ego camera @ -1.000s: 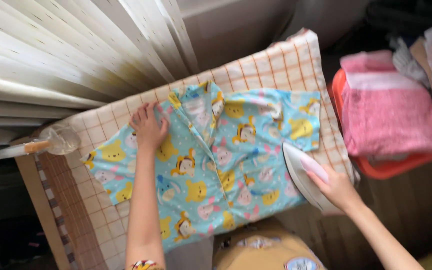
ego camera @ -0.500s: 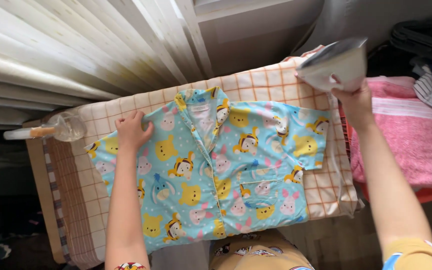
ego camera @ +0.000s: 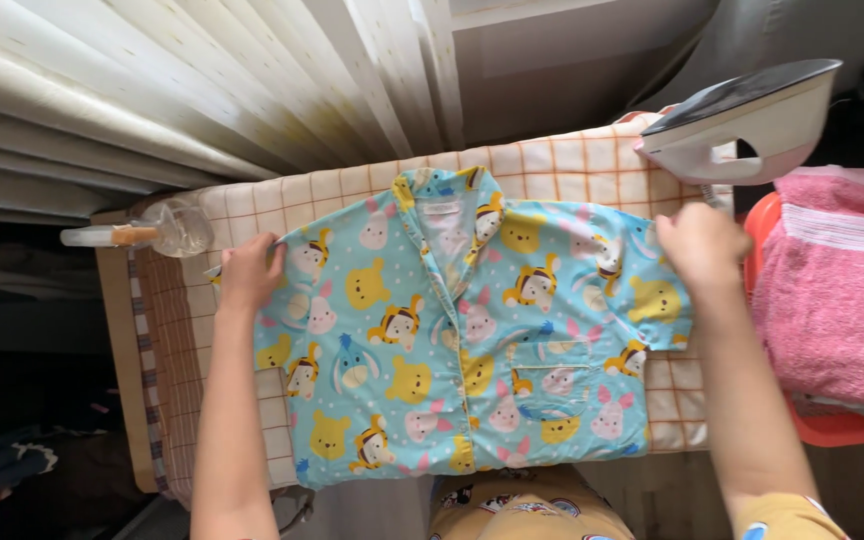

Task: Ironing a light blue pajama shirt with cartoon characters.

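We see a light blue short-sleeved shirt [ego camera: 452, 340] printed with cartoon animals, spread front-up on a checked ironing board [ego camera: 572, 160], collar toward the curtain [ego camera: 202, 90], hem toward us. Left hand [ego camera: 250, 272] sits on the tip of one sleeve, fingers curled together and pinching the sleeve edge. Right hand [ego camera: 700, 247] is on the other sleeve, fingers bunched over the cloth; from above we cannot tell if they pinch it or just press it flat. Both hands lie at opposite ends of the garment, well apart.

An iron [ego camera: 742, 120] stands on its heel at the far right corner of the board, soleplate up, just beyond the right hand, not touched. A clear spray bottle [ego camera: 152, 232] lies on its side at the left end of the board, near the left hand. A stack of pink towels [ego camera: 832, 300] sits in a red basket [ego camera: 832, 425] beside the board on the right.

Handling, as we judge it: thin cotton-like fabric, light, limp, no stiffness, so it folds and creases wherever it is not supported. Not slippery on the padded cover, not fragile, though the buttons along the placket could catch. Best grips are the sleeve ends or shoulder seams, two-handed and pulled apart, so the panel stays taut and flat; a single grip would let it bunch.
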